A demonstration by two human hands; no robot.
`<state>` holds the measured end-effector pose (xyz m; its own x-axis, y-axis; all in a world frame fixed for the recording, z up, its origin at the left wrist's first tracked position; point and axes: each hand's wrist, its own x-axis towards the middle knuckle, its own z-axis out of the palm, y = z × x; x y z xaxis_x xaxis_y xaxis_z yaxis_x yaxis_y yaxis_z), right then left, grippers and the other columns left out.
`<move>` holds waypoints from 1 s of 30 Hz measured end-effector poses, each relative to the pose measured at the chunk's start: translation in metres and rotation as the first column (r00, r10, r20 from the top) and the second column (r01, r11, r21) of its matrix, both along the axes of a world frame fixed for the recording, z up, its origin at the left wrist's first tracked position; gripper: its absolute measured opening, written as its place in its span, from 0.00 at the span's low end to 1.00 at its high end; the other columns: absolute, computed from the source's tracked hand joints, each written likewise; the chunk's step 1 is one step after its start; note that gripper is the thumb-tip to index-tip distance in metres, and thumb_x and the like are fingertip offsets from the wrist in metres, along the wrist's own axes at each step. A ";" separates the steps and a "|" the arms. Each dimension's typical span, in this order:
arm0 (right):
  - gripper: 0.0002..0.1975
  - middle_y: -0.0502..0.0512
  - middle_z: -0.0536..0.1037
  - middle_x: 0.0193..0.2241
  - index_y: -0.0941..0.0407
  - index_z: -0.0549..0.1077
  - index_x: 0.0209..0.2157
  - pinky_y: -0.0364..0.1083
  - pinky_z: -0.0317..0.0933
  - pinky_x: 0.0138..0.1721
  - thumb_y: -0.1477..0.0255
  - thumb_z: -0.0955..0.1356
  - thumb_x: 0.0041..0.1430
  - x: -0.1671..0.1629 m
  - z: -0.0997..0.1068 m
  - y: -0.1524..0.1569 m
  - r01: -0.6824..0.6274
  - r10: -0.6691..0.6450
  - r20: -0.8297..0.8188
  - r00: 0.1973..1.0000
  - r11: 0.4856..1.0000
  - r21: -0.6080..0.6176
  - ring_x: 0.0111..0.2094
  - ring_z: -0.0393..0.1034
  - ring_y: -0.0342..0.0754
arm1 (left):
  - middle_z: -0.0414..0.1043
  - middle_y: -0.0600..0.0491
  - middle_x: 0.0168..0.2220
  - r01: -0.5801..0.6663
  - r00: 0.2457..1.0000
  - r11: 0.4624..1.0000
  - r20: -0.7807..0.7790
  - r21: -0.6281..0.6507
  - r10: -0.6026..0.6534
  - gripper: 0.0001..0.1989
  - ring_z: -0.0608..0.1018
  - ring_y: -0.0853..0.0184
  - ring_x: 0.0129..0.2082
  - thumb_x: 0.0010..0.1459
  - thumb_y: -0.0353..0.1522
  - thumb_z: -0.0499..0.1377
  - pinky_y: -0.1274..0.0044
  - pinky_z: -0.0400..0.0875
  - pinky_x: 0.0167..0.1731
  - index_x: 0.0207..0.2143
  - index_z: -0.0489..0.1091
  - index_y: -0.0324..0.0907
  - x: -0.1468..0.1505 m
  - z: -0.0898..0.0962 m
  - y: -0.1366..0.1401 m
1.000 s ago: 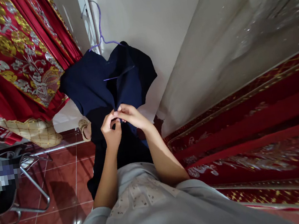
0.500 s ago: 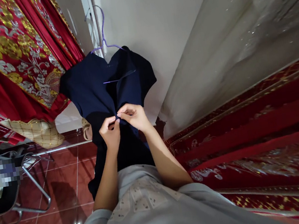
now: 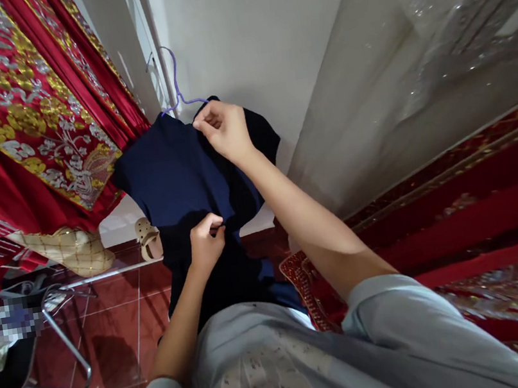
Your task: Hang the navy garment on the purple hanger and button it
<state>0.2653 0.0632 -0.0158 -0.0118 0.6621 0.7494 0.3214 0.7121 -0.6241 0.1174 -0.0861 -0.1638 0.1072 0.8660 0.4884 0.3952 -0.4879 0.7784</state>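
Observation:
A dark navy short-sleeved garment (image 3: 173, 174) hangs from a purple wire hanger (image 3: 179, 96) against the wall. My right hand (image 3: 225, 131) is raised at its neckline, thumb and forefinger pinched together on the front edge; any small part between the fingertips is too small to make out. Lower down, at about the middle of the garment's front, my left hand (image 3: 208, 244) pinches the cloth along the centre line. Between the two hands the front edges lie together. The hanger's lower bar is hidden by the cloth.
Red cloth with gold and silver embroidery (image 3: 52, 114) hangs at left. A metal-framed chair (image 3: 67, 346) with things on it stands below, near beige clogs (image 3: 148, 236) on the red tiled floor. Clear plastic sheeting (image 3: 415, 67) and red embroidered fabric (image 3: 439, 225) are at right.
My right hand has moved up from beside my left hand to the neckline. The garment's gaping front has come together. My left hand stays low, still pinching.

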 end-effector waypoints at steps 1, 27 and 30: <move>0.16 0.56 0.76 0.33 0.53 0.74 0.34 0.56 0.69 0.51 0.54 0.69 0.64 0.001 0.001 0.001 -0.003 0.002 0.027 1.000 1.000 0.005 0.42 0.74 0.54 | 0.78 0.53 0.33 0.045 0.996 0.999 -0.070 -0.007 -0.046 0.05 0.81 0.64 0.34 0.57 0.25 0.60 0.76 0.76 0.36 0.33 0.72 0.43 -0.002 0.008 0.003; 0.18 0.54 0.78 0.35 0.53 0.75 0.43 0.49 0.67 0.44 0.56 0.61 0.72 -0.006 -0.007 -0.032 0.158 -0.209 0.345 0.915 0.973 0.171 0.36 0.75 0.50 | 0.75 0.45 0.38 0.061 0.858 0.901 -0.484 0.430 0.173 0.09 0.79 0.56 0.43 0.70 0.33 0.54 0.66 0.72 0.48 0.39 0.73 0.43 -0.037 0.171 0.123; 0.13 0.53 0.80 0.33 0.54 0.76 0.45 0.47 0.64 0.40 0.64 0.62 0.72 -0.009 -0.021 -0.030 0.153 -0.213 0.411 0.886 0.973 0.175 0.36 0.76 0.50 | 0.75 0.44 0.40 0.027 0.828 0.870 -0.498 0.492 0.256 0.11 0.79 0.56 0.43 0.72 0.35 0.51 0.67 0.72 0.46 0.42 0.71 0.41 -0.035 0.175 0.118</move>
<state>0.2564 0.0331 -0.0363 -0.2365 0.5776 0.7813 0.6668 0.6814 -0.3019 0.0824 0.0322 0.0108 0.3857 0.5751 0.7215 0.7497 -0.6511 0.1183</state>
